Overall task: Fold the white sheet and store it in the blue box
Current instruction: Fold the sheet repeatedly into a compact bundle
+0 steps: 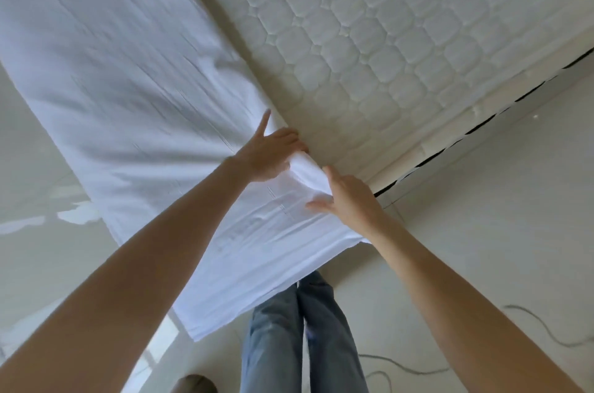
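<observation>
**Sheet on mattress, both hands at its near fold**

Quilted mattress [369, 49]: bare, pale, filling the upper right of the room as seen; its edge runs diagonally above the floor.

Floor [482, 200]: pale, glossy; a thin dark cable [546, 331] trails across it at lower right.

White sheet [122, 71]: a long, creased band lying over the left part of the mattress, its near end hanging off the mattress edge toward the person's legs; one bunched fold rises between the two hands.

Jeans [289, 334]: blue denim, both legs standing just under the sheet's hanging end.

Left hand [266, 155]: on the sheet beside the mattress edge, index finger pointing straight out, the other fingers curled into the bunched fold.

Right hand [347, 200]: laid against the same fold from the near side, fingers fairly straight, thumb spread flat on the cloth; whether it pinches any cloth I cannot tell
</observation>
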### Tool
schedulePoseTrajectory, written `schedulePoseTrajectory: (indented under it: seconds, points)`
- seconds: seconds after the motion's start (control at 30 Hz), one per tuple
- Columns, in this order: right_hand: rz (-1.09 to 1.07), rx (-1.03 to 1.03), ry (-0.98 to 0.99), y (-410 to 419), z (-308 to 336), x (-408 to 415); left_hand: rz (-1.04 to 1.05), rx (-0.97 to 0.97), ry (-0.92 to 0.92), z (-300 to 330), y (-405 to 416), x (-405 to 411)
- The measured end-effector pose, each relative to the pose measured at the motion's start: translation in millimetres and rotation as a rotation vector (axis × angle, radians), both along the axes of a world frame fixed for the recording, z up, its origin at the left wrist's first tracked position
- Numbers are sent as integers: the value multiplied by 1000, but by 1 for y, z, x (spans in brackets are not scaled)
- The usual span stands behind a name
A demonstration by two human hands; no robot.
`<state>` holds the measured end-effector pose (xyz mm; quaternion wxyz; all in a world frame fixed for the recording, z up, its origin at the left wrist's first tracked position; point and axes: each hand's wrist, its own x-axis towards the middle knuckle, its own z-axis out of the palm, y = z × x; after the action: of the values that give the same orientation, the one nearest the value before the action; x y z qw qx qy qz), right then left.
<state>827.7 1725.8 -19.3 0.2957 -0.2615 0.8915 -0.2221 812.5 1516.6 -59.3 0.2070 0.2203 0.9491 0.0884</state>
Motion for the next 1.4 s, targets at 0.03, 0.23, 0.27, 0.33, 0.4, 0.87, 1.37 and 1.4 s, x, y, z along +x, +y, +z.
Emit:
schedulePoseTrajectory:
  seconds: [0.03, 0.23, 0.27, 0.33, 0.4, 0.87, 1.37, 1.4]
  points:
    - [-11, -12, -4, 2, 2, -4, -45, 29, 85, 1, -4, -6]
    - [-163, -15, -18, 34, 24, -59, 23, 125, 328, 23, 12, -47]
    - [-197, -15, -3, 43, 28, -75, 39, 138, 347, 28, 19, -62]
    - [-227, -16, 58, 58, 35, -108, 69, 146, 384, 37, 31, -93]
    - [-223, -6, 145, 76, 42, -151, 122, 157, 419, 43, 49, -133]
    - [-37, 226, 529, 121, -44, -271, 463, 77, 56, -23, 119, -185]
    - [137, -55, 218, -55, -26, 3, 714, 143, -86, 19, -45, 95]
    - [151, -57, 203, -79, -25, 25, 722, 121, -78, 20, -69, 116]
